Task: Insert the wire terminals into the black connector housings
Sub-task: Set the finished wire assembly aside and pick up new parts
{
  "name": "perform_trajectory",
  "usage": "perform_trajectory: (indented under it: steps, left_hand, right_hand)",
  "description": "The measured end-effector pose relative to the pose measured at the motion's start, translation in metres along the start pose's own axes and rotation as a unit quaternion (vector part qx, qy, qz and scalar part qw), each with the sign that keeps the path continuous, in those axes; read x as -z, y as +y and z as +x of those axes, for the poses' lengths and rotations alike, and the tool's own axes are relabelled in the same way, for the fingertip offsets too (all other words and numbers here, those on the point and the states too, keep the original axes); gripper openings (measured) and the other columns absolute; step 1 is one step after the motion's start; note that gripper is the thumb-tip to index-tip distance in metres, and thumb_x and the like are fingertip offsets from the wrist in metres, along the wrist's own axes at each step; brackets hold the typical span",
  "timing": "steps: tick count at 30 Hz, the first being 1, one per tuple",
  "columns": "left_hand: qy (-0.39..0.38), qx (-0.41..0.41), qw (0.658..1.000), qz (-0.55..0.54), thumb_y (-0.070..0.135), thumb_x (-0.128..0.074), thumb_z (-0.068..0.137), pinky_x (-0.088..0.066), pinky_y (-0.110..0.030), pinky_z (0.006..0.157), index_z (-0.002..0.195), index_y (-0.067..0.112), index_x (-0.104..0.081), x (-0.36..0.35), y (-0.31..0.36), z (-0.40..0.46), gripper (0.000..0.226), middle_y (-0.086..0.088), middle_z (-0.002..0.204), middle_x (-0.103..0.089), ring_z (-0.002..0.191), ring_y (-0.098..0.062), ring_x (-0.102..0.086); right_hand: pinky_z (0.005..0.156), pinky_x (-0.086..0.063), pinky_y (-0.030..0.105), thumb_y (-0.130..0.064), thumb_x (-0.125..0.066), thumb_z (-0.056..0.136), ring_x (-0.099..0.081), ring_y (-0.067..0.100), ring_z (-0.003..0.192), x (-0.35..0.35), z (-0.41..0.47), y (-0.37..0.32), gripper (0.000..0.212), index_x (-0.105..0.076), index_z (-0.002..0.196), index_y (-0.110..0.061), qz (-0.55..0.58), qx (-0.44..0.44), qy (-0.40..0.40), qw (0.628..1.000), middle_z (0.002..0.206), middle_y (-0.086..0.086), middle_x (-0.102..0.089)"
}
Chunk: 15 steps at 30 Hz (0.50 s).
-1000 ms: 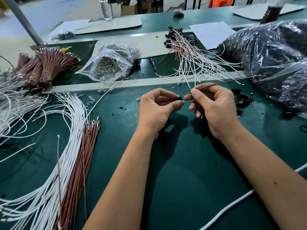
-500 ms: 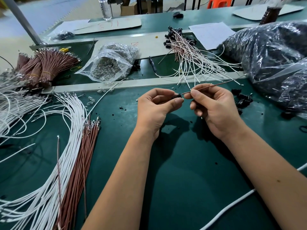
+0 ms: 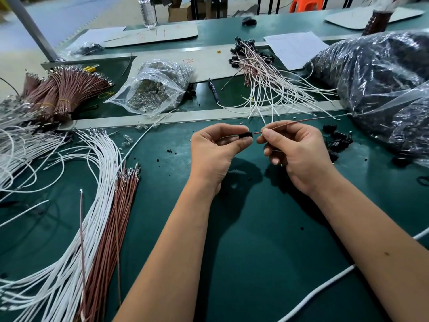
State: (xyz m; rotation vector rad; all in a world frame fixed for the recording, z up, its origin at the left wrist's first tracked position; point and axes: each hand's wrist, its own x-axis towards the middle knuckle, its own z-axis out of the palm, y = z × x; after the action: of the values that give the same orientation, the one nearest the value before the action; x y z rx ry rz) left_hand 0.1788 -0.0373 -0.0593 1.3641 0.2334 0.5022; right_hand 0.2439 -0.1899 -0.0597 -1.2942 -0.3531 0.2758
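Two hands meet at twelve o'clock: left hand (image 3: 216, 154) fingers pinch the black housing (image 3: 245, 135), right hand (image 3: 299, 154) fingers pinch the red wire (image 3: 301, 120); bare counter (image 3: 267, 240) at six.

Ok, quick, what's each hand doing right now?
Left hand: pinching the black connector housing between thumb and fingertips.
Right hand: pinching the red wire just beside the housing.

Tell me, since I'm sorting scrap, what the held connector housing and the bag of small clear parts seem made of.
Connector housing: apparently matte black moulded plastic, dull, without metallic glint. Bag: thin clear plastic film, crinkled and glossy with highlights.
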Motion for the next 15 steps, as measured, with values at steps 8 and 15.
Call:
perform_trajectory:
  steps: [8,15]
  left_hand:
    - [-0.013,0.022,0.999,-0.027,-0.011,-0.08,0.075,-0.059,-0.029,0.084,0.095,0.005,-0.076,-0.0022,0.0008,-0.0015,0.025,-0.012,0.089,-0.078,0.086,-0.023,-0.074]
    - [-0.006,0.023,0.999,-0.022,-0.007,-0.082,0.075,-0.059,-0.03,0.082,0.09,0.0,-0.075,-0.0014,0.0016,-0.0023,0.018,-0.018,0.09,-0.077,0.081,-0.022,-0.073]
  right_hand:
    - [0.045,-0.039,0.019,-0.001,-0.067,0.094,-0.057,0.013,0.057,0.0005,-0.0001,-0.0023,0.007,-0.068,0.091,-0.008,0.041,-0.012,-0.006,0.999,0.076,0.009,-0.072]
    - [0.044,-0.038,0.019,0.001,-0.066,0.094,-0.054,0.013,0.056,0.0005,-0.0003,-0.0015,0.007,-0.067,0.092,-0.005,0.032,-0.007,-0.012,0.999,0.074,0.009,-0.071]
